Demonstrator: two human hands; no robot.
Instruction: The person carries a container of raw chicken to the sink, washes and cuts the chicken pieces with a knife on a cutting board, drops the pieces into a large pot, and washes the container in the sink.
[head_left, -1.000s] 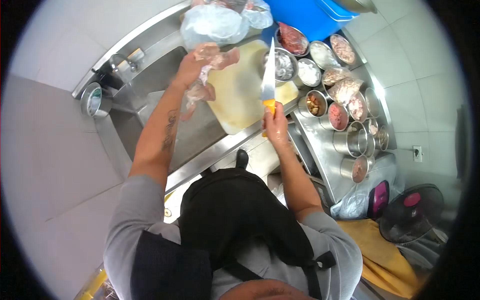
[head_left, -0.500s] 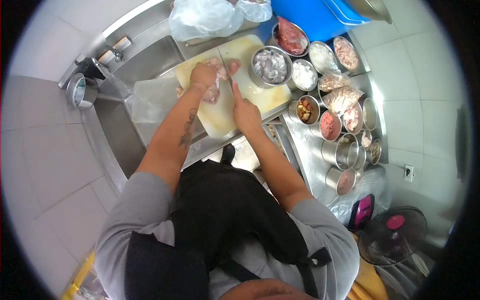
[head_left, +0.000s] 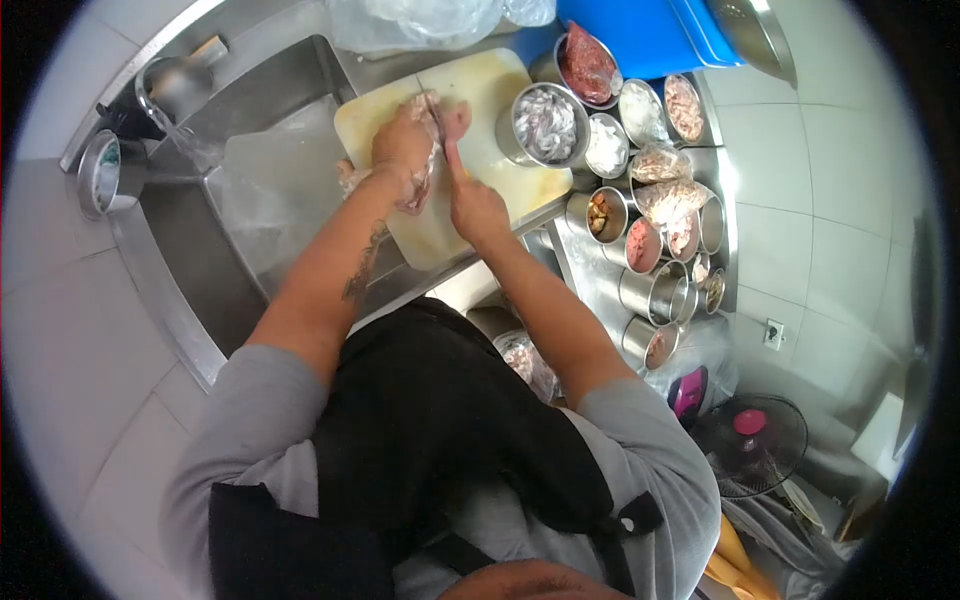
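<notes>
A pale pink piece of raw meat [head_left: 418, 195] that looks like chicken lies on the white cutting board [head_left: 430, 250]. My left hand [head_left: 402, 148] is closed over it from above, pressing it against the board; the fingertips are partly hidden. In my right hand [head_left: 480, 212] is a kitchen knife [head_left: 453, 155], gripped by its handle, blade pointing away from me along the right edge of the meat. Just right of the blade rests a smaller cut piece of meat [head_left: 457, 119]. A metal pot [head_left: 510, 135] of greyish-white strips stands on the board's right side.
To the left is a steel sink [head_left: 200, 240] with a translucent sheet [head_left: 275, 190] beside the board. Several metal containers of food crowd the right counter, including one with dark red meat [head_left: 588, 65]. A blue bin [head_left: 650, 35] stands behind, and a fan [head_left: 750, 445] at lower right.
The view has shifted slightly. The knife blade now lies nearer my left hand, against the meat, and its handle stands steeper. Both hands keep their holds.
</notes>
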